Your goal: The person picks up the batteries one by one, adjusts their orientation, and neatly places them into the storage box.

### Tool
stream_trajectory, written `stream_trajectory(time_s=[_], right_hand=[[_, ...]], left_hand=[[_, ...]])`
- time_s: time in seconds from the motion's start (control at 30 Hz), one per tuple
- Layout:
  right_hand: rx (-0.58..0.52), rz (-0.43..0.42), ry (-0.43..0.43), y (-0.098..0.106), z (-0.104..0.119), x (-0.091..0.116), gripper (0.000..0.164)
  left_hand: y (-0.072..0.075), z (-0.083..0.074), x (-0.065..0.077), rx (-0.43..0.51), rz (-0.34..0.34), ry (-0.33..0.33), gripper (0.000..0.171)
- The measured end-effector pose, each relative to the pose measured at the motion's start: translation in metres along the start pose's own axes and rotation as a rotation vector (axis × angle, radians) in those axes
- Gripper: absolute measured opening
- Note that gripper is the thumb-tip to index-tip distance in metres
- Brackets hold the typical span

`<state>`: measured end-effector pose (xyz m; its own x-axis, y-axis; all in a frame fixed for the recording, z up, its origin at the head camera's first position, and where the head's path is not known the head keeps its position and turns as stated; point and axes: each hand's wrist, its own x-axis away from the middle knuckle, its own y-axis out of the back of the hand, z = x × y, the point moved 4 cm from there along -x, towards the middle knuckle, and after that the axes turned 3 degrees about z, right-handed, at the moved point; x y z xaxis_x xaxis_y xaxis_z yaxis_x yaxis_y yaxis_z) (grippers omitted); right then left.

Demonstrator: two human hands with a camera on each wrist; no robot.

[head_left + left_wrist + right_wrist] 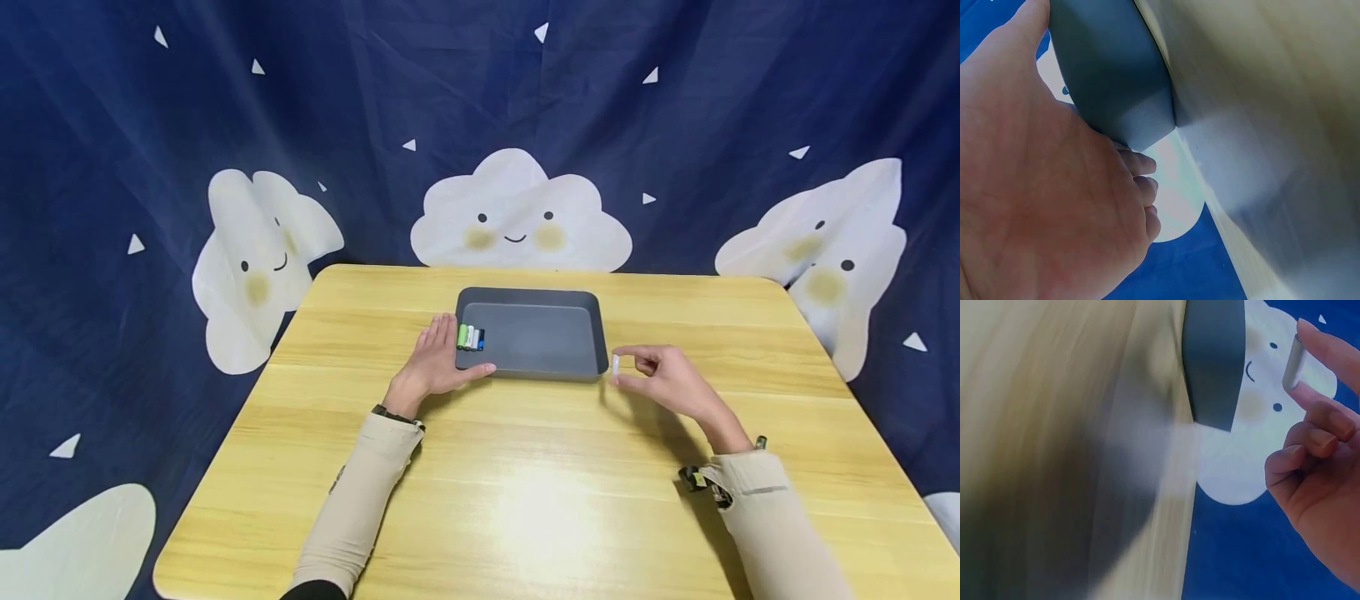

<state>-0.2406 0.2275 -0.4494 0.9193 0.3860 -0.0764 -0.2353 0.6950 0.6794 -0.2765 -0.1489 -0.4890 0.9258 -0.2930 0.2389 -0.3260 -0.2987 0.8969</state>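
Note:
A dark grey tray [540, 333] lies on the table, and several batteries [470, 337] stand side by side against its left wall: green, white and blue-black ones. My left hand [435, 362] rests at the tray's left front corner, fingers straight along the left side and thumb stretched over the front rim. Just outside the right front corner, my right hand [667, 379] pinches a small white battery [1294, 361] lengthwise between thumb and index finger. Its other fingers are curled toward the palm in the right wrist view.
The wooden table [510, 467] has rounded corners. Behind it hangs a dark blue curtain [480, 83] with white clouds and triangles. Straps with small devices [708, 483] sit at the wrists, by the beige sleeves.

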Motion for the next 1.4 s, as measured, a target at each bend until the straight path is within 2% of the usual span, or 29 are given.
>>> stream_trajectory(time_s=[0.23, 0.47, 0.67, 1.07, 1.4], right_hand=[[-0.112, 0.006, -0.003, -0.011, 0.007, -0.017, 0.052], [-0.203, -0.018, -0.033, -0.022, 0.02, -0.034, 0.05], [-0.283, 0.002, 0.002, -0.038, 0.023, -0.052, 0.053], [-0.331, 0.033, 0.081, -0.07, 0.04, -0.086, 0.054], [-0.354, 0.045, 0.07, -0.093, 0.042, -0.107, 0.055]], left_hand=[[-0.002, 0.0, -0.002, -0.008, 0.003, 0.008, 0.125], [-0.002, 0.0, -0.001, -0.014, 0.0, 0.013, 0.125], [-0.004, 0.002, -0.003, -0.011, 0.006, 0.021, 0.127], [-0.006, 0.005, -0.008, -0.016, 0.012, 0.033, 0.128], [-0.005, 0.002, -0.005, -0.014, 0.008, 0.028, 0.13]])
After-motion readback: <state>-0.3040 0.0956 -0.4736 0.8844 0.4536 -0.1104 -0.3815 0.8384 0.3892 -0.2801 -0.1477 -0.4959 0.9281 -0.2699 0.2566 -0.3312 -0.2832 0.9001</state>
